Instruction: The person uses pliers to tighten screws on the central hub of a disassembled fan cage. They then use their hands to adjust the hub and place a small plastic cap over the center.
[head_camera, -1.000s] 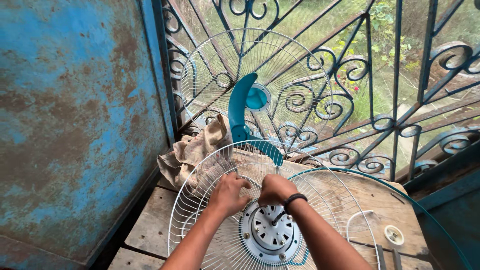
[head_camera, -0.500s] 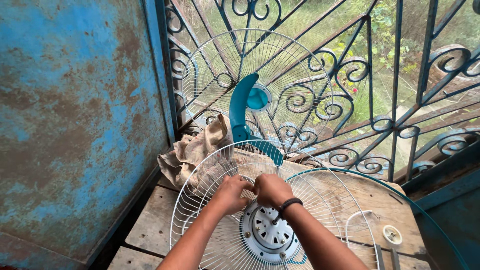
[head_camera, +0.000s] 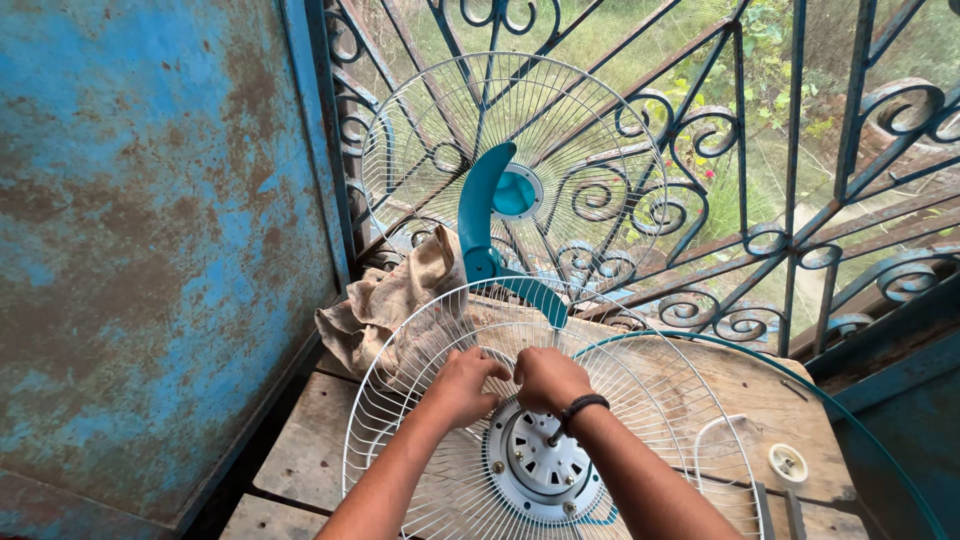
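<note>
Fan grille (head_camera: 420, 420): left hand (head_camera: 462, 385), right hand (head_camera: 548, 378) fingers clenched on wires above hub (head_camera: 540, 465).

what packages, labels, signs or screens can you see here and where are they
None in view: no package, label, sign or screen.
What is there: a white wire fan guard under both hands, left hand and right hand at its centre above the round motor hub.
A second wire guard with a teal blade leans on the iron grille.
A crumpled tan cloth lies on the wooden table.
</note>
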